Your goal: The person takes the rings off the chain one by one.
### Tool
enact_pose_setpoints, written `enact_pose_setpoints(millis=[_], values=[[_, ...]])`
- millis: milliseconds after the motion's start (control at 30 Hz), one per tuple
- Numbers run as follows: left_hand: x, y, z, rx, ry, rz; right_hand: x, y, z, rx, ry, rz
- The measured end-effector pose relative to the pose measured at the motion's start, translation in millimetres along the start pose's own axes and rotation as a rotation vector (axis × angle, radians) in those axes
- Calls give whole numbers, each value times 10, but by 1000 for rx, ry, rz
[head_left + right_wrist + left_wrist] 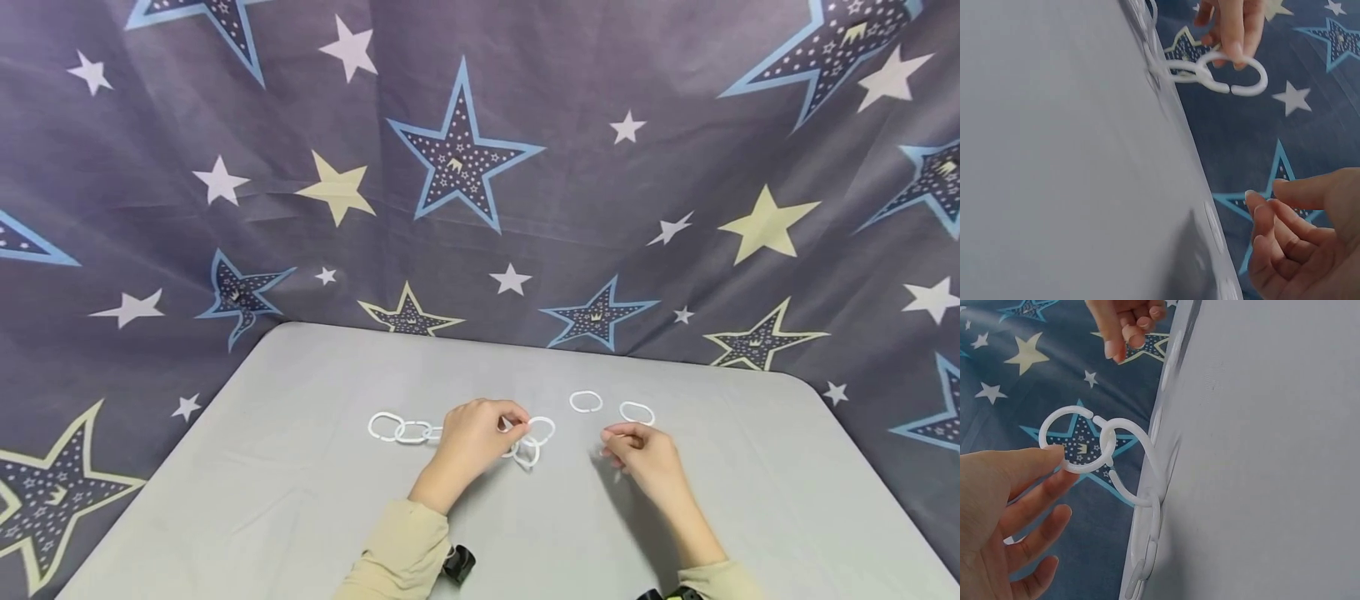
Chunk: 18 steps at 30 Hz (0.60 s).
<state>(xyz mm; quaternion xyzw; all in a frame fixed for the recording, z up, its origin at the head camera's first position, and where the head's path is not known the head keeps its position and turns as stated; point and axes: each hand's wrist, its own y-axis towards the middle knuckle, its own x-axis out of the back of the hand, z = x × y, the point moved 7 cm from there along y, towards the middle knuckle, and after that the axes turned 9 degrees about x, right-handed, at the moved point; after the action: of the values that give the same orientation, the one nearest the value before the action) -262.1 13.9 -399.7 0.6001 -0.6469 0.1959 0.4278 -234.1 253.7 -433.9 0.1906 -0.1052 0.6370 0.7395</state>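
My left hand (474, 435) pinches a white oval plastic link (1066, 410) between thumb and index finger, its other fingers spread. The gap in that link shows in the left wrist view. A second link (1138, 429) hangs threaded through it, joined to more of the chain (411, 422), which reaches left across the table behind the hand. My right hand (647, 460) hovers to the right of the chain, above the table. Its fingers (1294, 237) are loosely curled with thumb and index fingertip close together, and nothing shows between them.
Two loose white links, one to the left (586, 392) and one to the right (637, 405), lie on the grey table (315, 517) beyond the right hand. A dark curtain (480, 250) with stars hangs behind the table's far edge and along both sides.
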Motion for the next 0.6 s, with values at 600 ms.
enact_pose_setpoints(millis=[600], values=[[1, 2, 40, 19, 1, -72, -421, -90, 175, 26, 53, 18]])
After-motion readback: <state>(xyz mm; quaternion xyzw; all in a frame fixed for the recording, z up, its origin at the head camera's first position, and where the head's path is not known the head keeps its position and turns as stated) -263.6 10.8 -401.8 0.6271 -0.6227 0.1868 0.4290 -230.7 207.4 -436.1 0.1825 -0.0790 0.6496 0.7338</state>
